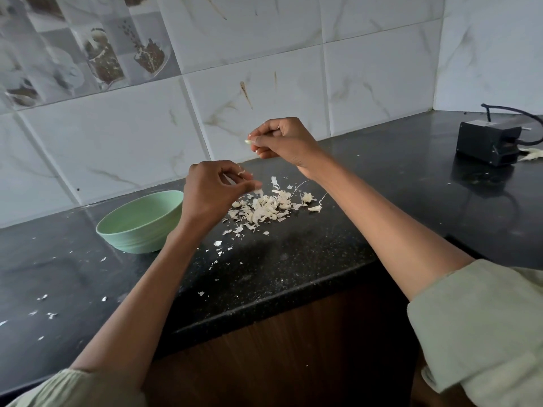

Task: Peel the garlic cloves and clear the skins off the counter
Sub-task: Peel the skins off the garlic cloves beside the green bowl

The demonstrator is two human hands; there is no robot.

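My right hand (283, 141) is raised above the black counter (293, 259) and pinches a pale garlic clove (248, 141) at its fingertips. Lower and to the left, my left hand (213, 190) pinches a small scrap of garlic skin (258, 191) just over a heap of papery skins (269, 208). A mint green bowl (141, 223) stands left of my left wrist; its inside is hidden from here.
Loose skin flakes (47, 314) lie scattered over the counter's left and front. A black box with a cable (489, 141) sits at the far right corner, with more pale skin (531, 155) beside it. The tiled wall runs behind; the counter's front edge drops to a wooden cabinet.
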